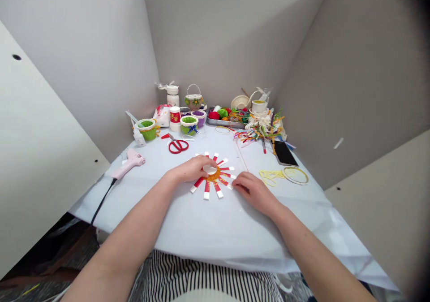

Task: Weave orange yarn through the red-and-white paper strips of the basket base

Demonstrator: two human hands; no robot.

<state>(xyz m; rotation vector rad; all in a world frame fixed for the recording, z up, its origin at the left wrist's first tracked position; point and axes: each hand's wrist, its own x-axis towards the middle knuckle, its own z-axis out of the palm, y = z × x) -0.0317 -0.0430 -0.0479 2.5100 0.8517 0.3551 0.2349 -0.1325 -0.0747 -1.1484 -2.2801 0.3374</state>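
A cut paper cup (207, 189) lies splayed flat on the white tabletop, its red strips with white tips spread like sun rays. Orange yarn (212, 175) rings its round white middle. My left hand (195, 167) grips the cup at the middle from the left, fingers bent over the yarn ring. At the right side my right hand (252, 190) is closed, thumb and fingers pinched together at the tip of a strip. Whether those fingertips hold the strip or a strand of yarn is too small to see.
Red-handled scissors (178, 146) and a pink glue gun (129, 162) lie to the left. Small baskets (189, 125), a tray of yarn balls (226, 122) and a ribbon heap (264, 125) line the back. A phone (285, 153) and yellow yarn (271, 176) lie right.
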